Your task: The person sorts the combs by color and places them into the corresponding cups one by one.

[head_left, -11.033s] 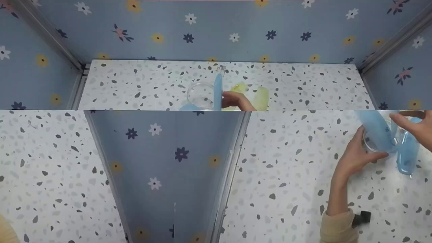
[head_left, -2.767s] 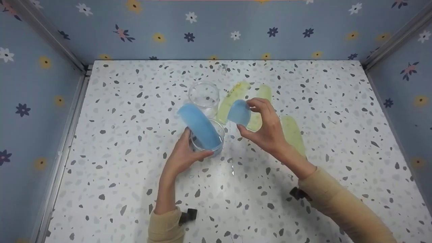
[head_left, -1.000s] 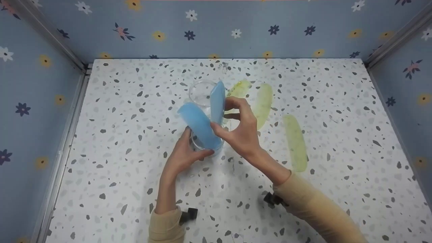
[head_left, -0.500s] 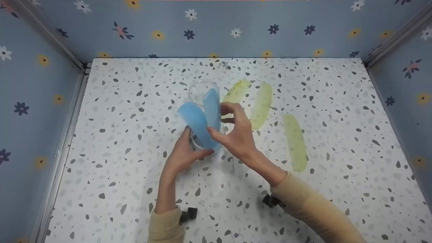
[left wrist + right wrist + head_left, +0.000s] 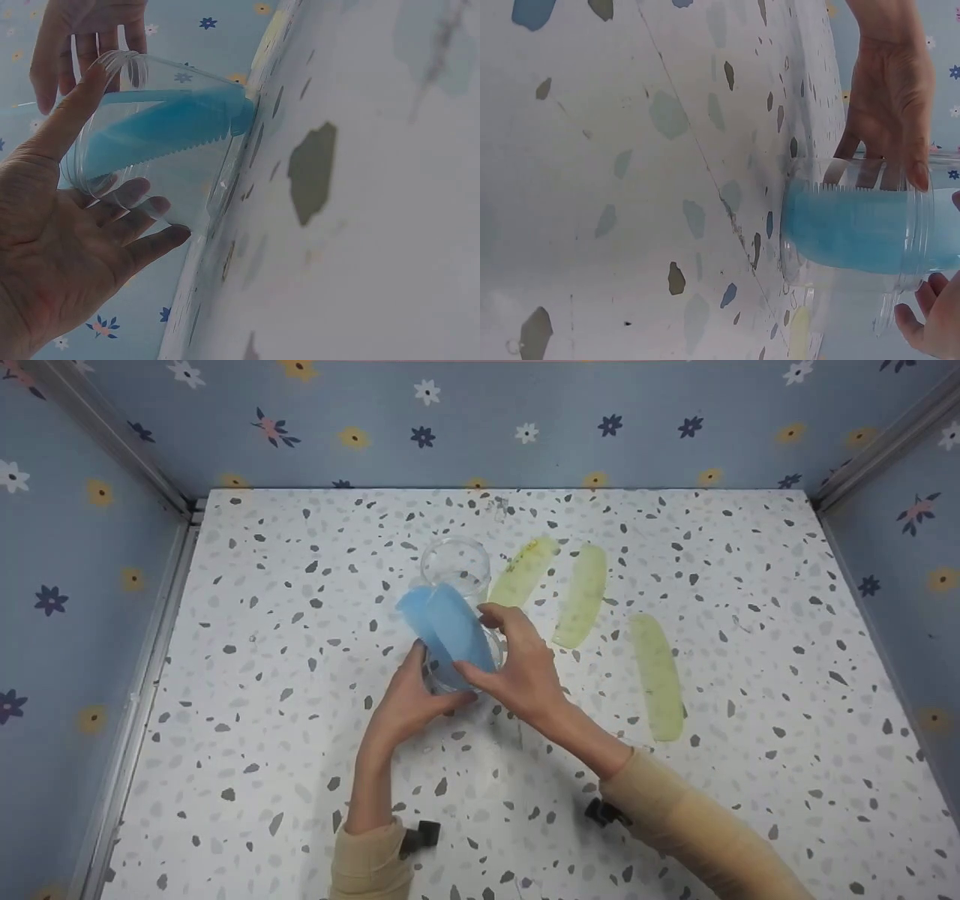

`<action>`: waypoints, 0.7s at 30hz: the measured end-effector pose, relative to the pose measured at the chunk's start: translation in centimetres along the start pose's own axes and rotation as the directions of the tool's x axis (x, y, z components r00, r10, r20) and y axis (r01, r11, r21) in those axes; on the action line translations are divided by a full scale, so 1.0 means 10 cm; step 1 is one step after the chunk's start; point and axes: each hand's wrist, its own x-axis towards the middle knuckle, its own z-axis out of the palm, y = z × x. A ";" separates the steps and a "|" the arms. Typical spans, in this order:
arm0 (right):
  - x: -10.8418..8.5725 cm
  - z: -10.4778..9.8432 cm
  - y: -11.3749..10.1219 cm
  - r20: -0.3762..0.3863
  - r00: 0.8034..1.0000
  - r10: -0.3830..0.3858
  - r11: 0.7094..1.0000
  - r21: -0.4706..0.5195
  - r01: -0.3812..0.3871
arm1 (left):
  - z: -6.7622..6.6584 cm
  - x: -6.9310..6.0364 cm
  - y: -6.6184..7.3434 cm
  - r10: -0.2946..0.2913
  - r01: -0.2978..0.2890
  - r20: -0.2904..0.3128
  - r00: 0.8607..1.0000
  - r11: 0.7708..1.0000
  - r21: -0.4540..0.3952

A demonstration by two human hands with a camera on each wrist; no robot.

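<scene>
My left hand [image 5: 405, 697] grips a clear plastic jar [image 5: 176, 184] round its side, thumb near the rim. One curved blue strip with a toothed edge [image 5: 415, 606] leans in the jar and sticks out past the rim. My right hand [image 5: 525, 667] pinches a second blue strip [image 5: 459, 622] between thumb and fingers; it overlaps the first at the jar's mouth. In the left wrist view blue plastic [image 5: 165, 127] shows through the wall, teeth visible. How deep the second strip reaches is hard to tell. The jar stands on the speckled table.
Another clear jar [image 5: 454, 556] stands just behind. Three yellow-green curved strips lie to the right: one near the jars [image 5: 525, 570], one beside it [image 5: 581, 596], one farther right [image 5: 658, 679]. Flower-patterned panels [image 5: 480, 427] border the table [image 5: 750, 660].
The right hand brings the second blue strip leftward and down over the jar's mouth, tilting it alongside the first. Earlier it was held apart, to the right. The left hand stays on the jar.
</scene>
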 end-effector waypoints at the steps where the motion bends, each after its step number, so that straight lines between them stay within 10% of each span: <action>1: 0.00 0.00 0.01 0.006 1.000 0.004 1.000 -0.006 -0.004 | 0.00 0.00 0.00 0.000 0.000 0.000 1.000 1.000 0.003; 21: -0.06 -0.16 0.16 0.002 0.998 0.057 0.998 -0.003 -0.057 | 0.01 0.00 0.02 -0.017 0.017 0.003 1.000 1.000 0.016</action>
